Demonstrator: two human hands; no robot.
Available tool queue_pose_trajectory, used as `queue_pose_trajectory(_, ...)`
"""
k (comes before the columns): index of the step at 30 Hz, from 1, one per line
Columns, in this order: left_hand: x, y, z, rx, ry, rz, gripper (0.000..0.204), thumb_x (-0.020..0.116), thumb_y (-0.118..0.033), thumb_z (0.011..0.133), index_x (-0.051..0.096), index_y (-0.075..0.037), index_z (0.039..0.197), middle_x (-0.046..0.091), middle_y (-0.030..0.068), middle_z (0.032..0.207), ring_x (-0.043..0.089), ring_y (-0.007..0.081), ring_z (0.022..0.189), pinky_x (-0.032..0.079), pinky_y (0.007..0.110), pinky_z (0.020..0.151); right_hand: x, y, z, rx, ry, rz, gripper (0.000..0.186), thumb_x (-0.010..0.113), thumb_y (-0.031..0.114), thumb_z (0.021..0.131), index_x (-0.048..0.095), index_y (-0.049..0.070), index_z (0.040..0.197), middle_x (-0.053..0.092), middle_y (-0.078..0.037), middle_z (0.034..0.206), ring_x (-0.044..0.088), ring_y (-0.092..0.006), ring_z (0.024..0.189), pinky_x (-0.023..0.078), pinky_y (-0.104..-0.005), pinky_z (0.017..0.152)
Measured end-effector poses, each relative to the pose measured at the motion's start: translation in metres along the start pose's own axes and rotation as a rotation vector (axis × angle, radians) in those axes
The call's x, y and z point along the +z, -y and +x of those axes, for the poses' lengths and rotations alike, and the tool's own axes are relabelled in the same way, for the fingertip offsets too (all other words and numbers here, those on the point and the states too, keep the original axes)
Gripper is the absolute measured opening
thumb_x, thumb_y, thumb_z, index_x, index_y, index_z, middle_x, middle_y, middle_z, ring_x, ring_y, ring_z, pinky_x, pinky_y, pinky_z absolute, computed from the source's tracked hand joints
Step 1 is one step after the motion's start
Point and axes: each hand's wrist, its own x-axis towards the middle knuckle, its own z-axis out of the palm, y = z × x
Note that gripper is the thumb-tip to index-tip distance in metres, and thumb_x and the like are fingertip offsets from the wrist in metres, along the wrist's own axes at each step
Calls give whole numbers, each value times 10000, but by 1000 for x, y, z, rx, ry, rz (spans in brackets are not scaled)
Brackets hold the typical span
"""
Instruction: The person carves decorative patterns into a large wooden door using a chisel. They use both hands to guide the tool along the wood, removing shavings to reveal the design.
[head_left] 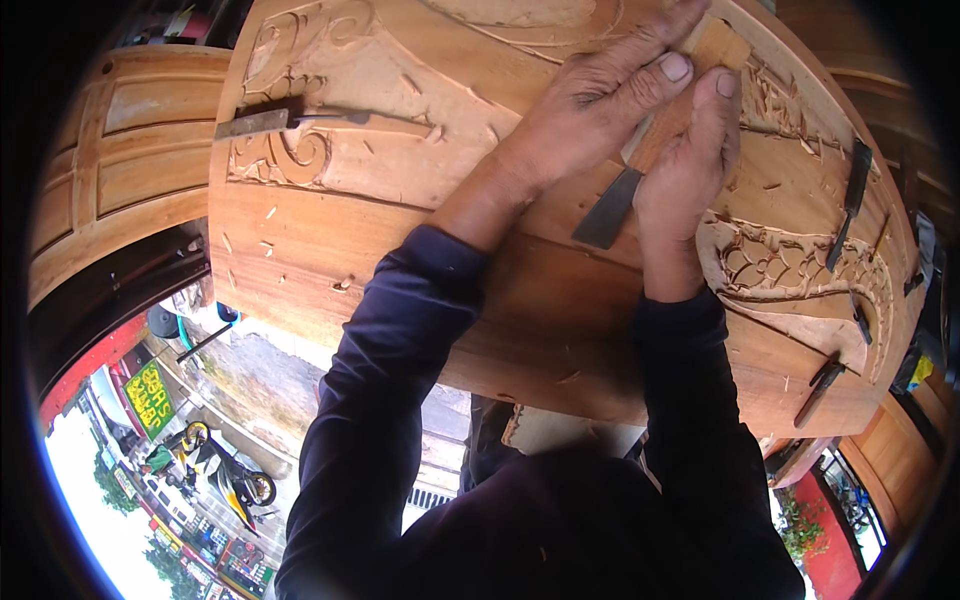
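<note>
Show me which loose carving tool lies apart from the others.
The lone tool on the left side of the wooden panel, beside a carved scroll, left of the left hand; the other loose tools lie toward the right edge.

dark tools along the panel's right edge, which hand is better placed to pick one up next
Probably the right hand: it is nearer the dark tools, with the left hand farther away. Both hold a wooden-handled blade, though.

Carved wooden panel [310, 240]; dark tools [857, 178] near right edge; shavings [343, 285] scattered.
</note>
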Motion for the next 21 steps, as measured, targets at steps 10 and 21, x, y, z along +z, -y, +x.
queue_pose_trajectory(10,-21,-45,5,-362,217,-470,682,539,-388,1104,267,-96,1658,623,70,1162,634,136,1029,520,280,932,-1,19,-7,381,98,323,442,442,436,1113,579,42,1258,634,-67,1001,623,-164,807,525,-316,671)
queue_pose_trajectory(21,22,-35,6,-236,-330,16,762,451,-545,1098,203,-123,1681,653,125,1236,643,188,1092,504,325,1007,-11,21,-6,363,178,252,463,455,548,1085,527,95,1143,598,-95,881,576,-182,562,479,-309,475)
